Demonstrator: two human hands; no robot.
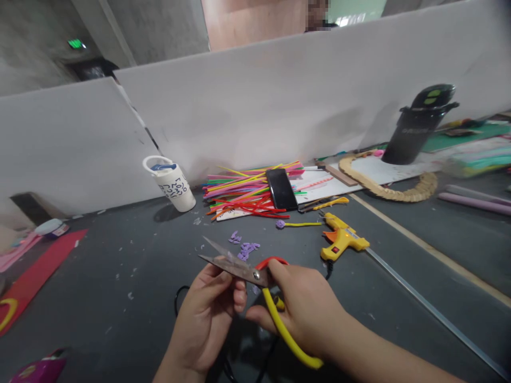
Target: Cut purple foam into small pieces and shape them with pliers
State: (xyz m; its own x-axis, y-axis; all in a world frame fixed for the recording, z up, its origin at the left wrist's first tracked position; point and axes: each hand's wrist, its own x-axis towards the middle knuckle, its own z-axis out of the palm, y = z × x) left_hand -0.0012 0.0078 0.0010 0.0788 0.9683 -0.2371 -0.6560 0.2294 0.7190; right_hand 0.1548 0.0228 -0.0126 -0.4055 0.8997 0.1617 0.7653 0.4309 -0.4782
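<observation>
My right hand (309, 306) grips a pair of scissors (235, 269) with one red and one yellow handle. Their blades stand apart and point to the left. Close below the blades, my left hand (209, 306) has its thumb and fingers pinched together; whatever they hold is hidden. Small purple pieces (248, 250) lie loose on the dark table just beyond the scissors. Behind them rests a yellow stem with a purple ball tip (280, 224). To the right lies a yellow glue gun (342, 236) with a long clear glue stick in its back.
Colourful pipe cleaners (239, 191) lie at the back under a black phone (281, 189). A white cup (174, 186) stands left of them. Farther right are a tan braided ring (375, 183) and a black tumbler (415, 127). A white partition (259, 106) borders the table.
</observation>
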